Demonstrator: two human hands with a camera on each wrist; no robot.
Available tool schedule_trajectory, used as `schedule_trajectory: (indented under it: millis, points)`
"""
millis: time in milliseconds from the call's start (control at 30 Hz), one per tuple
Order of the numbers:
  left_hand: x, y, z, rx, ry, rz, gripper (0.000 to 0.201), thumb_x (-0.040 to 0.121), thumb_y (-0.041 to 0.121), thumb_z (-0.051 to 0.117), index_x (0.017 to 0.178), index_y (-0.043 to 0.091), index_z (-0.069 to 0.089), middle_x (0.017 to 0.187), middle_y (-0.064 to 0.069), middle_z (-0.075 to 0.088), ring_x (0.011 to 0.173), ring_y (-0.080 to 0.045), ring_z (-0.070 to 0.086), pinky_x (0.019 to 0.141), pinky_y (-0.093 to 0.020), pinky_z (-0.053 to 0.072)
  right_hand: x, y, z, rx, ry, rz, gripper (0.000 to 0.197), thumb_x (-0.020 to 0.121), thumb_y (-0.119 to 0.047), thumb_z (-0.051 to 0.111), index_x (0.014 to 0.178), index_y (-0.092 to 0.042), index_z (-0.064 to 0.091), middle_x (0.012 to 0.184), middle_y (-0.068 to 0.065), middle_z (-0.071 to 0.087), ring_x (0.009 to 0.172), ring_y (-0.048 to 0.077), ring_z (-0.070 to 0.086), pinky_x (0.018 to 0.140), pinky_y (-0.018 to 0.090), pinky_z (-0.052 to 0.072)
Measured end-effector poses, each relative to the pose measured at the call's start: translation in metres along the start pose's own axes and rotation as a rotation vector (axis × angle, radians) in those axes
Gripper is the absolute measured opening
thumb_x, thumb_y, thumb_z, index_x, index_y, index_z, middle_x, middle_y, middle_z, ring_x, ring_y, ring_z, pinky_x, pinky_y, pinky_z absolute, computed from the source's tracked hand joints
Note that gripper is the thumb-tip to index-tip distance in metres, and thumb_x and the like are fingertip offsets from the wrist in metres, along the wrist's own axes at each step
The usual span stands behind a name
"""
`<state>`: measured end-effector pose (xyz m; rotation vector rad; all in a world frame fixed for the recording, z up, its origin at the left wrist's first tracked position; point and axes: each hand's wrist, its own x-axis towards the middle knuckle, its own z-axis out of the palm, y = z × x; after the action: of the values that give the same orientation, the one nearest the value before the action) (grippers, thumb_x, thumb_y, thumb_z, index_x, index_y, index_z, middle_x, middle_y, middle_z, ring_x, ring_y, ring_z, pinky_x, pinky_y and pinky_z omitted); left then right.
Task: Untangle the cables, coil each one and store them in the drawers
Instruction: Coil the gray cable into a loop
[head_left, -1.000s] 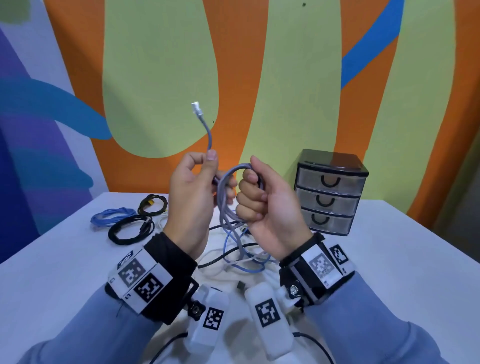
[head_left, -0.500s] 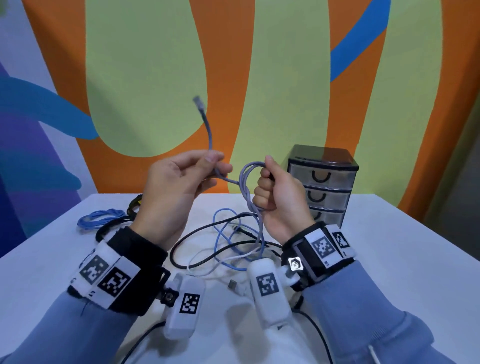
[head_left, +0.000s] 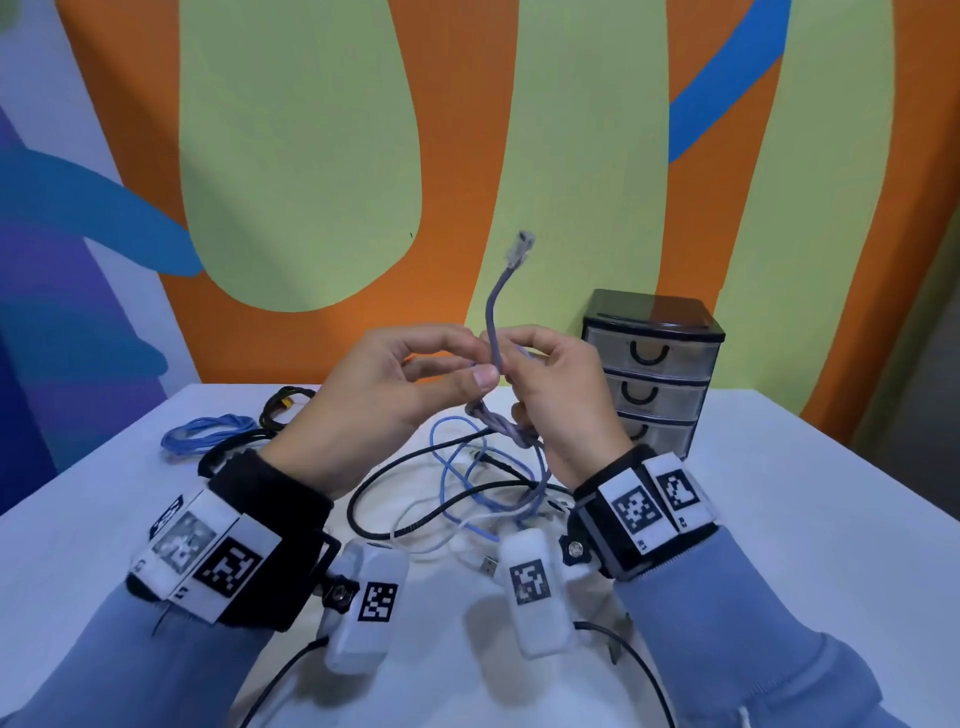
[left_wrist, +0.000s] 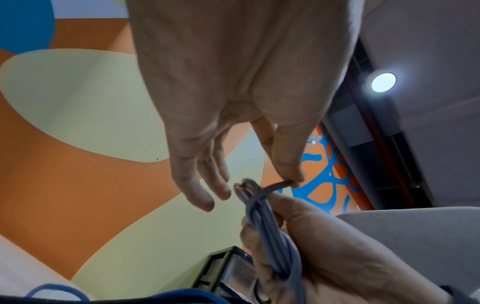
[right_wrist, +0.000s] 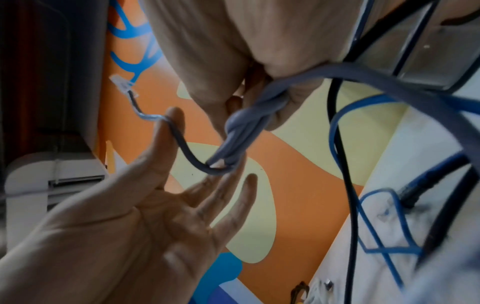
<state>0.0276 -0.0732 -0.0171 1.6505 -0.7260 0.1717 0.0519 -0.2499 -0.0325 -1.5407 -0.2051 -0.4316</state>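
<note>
Hands meet above the worktop (head_left: 779, 519). Right hand (head_left: 563, 395) grips the grey cable (head_left: 493, 332) bundle. Left hand (head_left: 384, 405) pinches its free end.

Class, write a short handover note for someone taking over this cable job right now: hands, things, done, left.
Left hand: pinches the grey cable below its plug end.
Right hand: grips that cable's coiled bundle.
Drawers: all three closed, far right of the table.
Done: blue coil and black coil lie far left.
Left: finish the grey coil, untangle the pile, store everything.
</note>
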Motion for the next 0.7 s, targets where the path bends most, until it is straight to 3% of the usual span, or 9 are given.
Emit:
schedule_trajectory:
  millis: [67,133,267,333,400,467,567,700]
  points:
    - [0.000,-0.004,0.001,-0.059,-0.001,-0.071,0.018,0.091,0.015,0.077,0.104,0.001,0.076,0.115,-0.010,0.077,0.096,-0.019,0.069,0.098,-0.034,0.057,0.003,0.001,0.001,-0.077,0.024,-0.063,0.010,0.095,-0.025,0.076,0.099,-0.016,0.073,0.066,-0.017,0.064,0.050,-0.002,0.054,0.054,0.014,0.036]
    - [0.000,-0.006,0.003,-0.109,0.011,-0.116,0.018,0.090,0.014,0.078,0.104,0.002,0.077,0.105,-0.012,0.076,0.094,-0.024,0.069,0.097,-0.040,0.059,0.002,0.001,0.003,-0.086,0.022,-0.035,0.012,0.096,-0.026,0.076,0.097,-0.018,0.067,0.067,-0.015,0.062,0.049,-0.001,0.050,0.051,0.015,0.035]
    - [0.003,-0.009,0.005,-0.148,0.112,-0.123,0.026,0.089,0.002,0.079,0.111,0.008,0.067,0.086,-0.012,0.071,0.078,-0.026,0.067,0.087,-0.043,0.057,-0.001,-0.011,0.005,0.269,-0.076,0.096,0.021,0.106,-0.026,0.059,0.096,-0.007,0.062,0.065,-0.002,0.043,0.049,0.009,0.027,0.042,0.020,0.025]
    - [0.005,-0.011,0.003,-0.134,0.177,-0.106,0.039,0.088,-0.002,0.080,0.118,0.011,0.058,0.085,-0.012,0.074,0.076,-0.028,0.069,0.085,-0.042,0.059,-0.002,-0.016,0.004,0.437,-0.109,0.147,0.026,0.107,-0.028,0.056,0.101,-0.004,0.063,0.070,0.002,0.044,0.053,0.011,0.029,0.045,0.021,0.029]
    - [0.007,-0.011,0.002,-0.115,0.238,-0.082,0.045,0.087,-0.002,0.081,0.123,0.013,0.059,0.088,-0.014,0.075,0.079,-0.031,0.072,0.080,-0.038,0.060,-0.003,-0.017,0.002,0.539,-0.139,0.181,0.029,0.107,-0.026,0.055,0.108,0.001,0.066,0.077,0.006,0.051,0.057,0.013,0.042,0.053,0.024,0.042]
    - [0.008,-0.010,0.001,-0.093,0.301,-0.047,0.043,0.087,-0.002,0.082,0.125,0.011,0.065,0.088,-0.013,0.076,0.077,-0.027,0.073,0.075,-0.034,0.060,-0.004,-0.017,0.001,0.576,-0.183,0.166,0.028,0.104,-0.016,0.057,0.119,0.005,0.068,0.085,0.010,0.059,0.069,0.017,0.055,0.071,0.030,0.055]
    - [0.010,-0.010,-0.001,-0.061,0.411,0.006,0.034,0.086,-0.005,0.082,0.116,0.008,0.074,0.085,-0.007,0.079,0.072,-0.018,0.073,0.072,-0.030,0.061,-0.007,-0.009,0.009,0.552,-0.239,0.169,0.031,0.099,-0.006,0.061,0.128,0.006,0.066,0.100,0.016,0.067,0.090,0.022,0.063,0.097,0.042,0.056]
    - [0.009,-0.010,-0.004,-0.068,0.480,0.033,0.028,0.086,-0.011,0.077,0.112,0.002,0.076,0.085,-0.008,0.079,0.068,-0.022,0.073,0.069,-0.029,0.061,-0.013,0.003,0.022,0.388,-0.292,0.243,0.019,0.106,-0.009,0.055,0.108,0.002,0.069,0.096,0.016,0.059,0.089,0.021,0.058,0.099,0.039,0.055]
